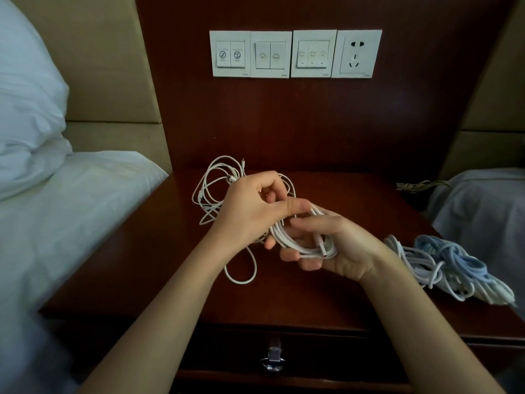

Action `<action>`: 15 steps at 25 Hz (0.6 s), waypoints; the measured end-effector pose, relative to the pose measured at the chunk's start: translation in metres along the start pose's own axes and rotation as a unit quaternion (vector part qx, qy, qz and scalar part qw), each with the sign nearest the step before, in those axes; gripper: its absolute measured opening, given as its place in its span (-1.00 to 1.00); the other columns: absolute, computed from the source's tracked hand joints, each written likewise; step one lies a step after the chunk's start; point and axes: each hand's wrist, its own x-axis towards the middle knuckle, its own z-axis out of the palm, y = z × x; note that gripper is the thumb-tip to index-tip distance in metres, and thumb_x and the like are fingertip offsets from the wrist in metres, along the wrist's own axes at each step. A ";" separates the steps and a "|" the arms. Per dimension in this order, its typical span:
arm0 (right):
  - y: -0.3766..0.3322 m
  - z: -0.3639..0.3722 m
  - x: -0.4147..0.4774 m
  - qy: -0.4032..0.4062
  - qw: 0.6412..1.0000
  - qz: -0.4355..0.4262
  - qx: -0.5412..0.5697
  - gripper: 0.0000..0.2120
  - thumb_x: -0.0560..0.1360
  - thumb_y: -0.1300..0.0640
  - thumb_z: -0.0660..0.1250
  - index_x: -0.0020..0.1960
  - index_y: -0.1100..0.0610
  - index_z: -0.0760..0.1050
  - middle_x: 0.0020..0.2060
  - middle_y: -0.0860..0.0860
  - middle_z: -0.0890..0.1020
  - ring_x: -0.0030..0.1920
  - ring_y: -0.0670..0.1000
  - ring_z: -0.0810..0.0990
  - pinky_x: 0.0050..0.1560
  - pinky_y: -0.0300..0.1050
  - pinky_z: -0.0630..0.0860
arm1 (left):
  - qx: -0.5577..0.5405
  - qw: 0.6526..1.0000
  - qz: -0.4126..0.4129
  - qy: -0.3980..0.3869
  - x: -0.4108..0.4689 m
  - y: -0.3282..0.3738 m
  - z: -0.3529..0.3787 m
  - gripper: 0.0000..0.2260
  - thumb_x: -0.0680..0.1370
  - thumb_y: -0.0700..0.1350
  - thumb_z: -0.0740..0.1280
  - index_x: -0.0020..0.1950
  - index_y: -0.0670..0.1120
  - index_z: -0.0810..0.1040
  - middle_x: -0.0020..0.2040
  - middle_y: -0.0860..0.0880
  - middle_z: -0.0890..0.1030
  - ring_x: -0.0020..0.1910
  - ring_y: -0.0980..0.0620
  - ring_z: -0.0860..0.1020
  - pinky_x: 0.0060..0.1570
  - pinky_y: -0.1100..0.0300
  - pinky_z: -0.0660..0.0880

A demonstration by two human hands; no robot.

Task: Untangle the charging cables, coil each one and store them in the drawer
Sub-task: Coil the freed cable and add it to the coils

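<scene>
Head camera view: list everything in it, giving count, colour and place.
Half-wound cable coil: one, white, in right hand.
Loose cable tangle: one, white, nightstand's back, left.
Bundled cables: one heap, blue and white, nightstand's right edge.
Wooden nightstand: one, dark red-brown, centre.
Drawer with metal pull: one, dark, below the top.
Wall switch plates: three, white; socket: one, right of them.
Pillow: one, white, left.
Left hand: pinches the coil's strand.
Right hand: grips the coil.
</scene>
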 end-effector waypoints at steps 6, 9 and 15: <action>-0.003 -0.001 0.003 0.100 0.988 -0.097 0.060 -0.68 0.56 0.03 0.10 0.22 0.20 0.34 -0.27 0.15 0.57 -0.47 -0.05 0.40 -0.58 -0.32 0.19 | -0.014 0.998 0.030 -0.056 -0.004 -0.012 -0.001 -0.77 0.60 0.07 0.05 0.11 0.15 0.47 -0.25 0.14 0.59 -0.15 0.30 0.55 -0.08 0.48 0.39; -0.004 0.001 0.005 0.153 0.971 -0.142 0.118 -0.64 0.60 0.01 -0.03 0.15 0.22 0.39 -0.30 0.12 0.59 -0.46 -0.04 0.39 -0.56 -0.30 0.19 | 0.063 0.995 0.044 -0.061 -0.003 -0.020 0.002 -0.83 0.61 0.01 0.11 0.17 0.16 0.38 -0.13 0.20 0.57 -0.08 0.25 0.54 -0.06 0.36 0.43; -0.003 -0.002 0.005 0.196 0.954 -0.158 0.162 -0.59 0.63 -0.02 -0.05 0.06 0.25 0.43 -0.22 0.11 0.61 -0.43 -0.05 0.41 -0.55 -0.30 0.24 | 0.099 0.990 0.103 -0.008 -0.003 -0.019 0.005 -0.81 0.59 -0.08 0.14 0.03 0.14 0.52 -0.37 -0.02 0.52 -0.45 -0.08 0.45 -0.43 -0.03 0.38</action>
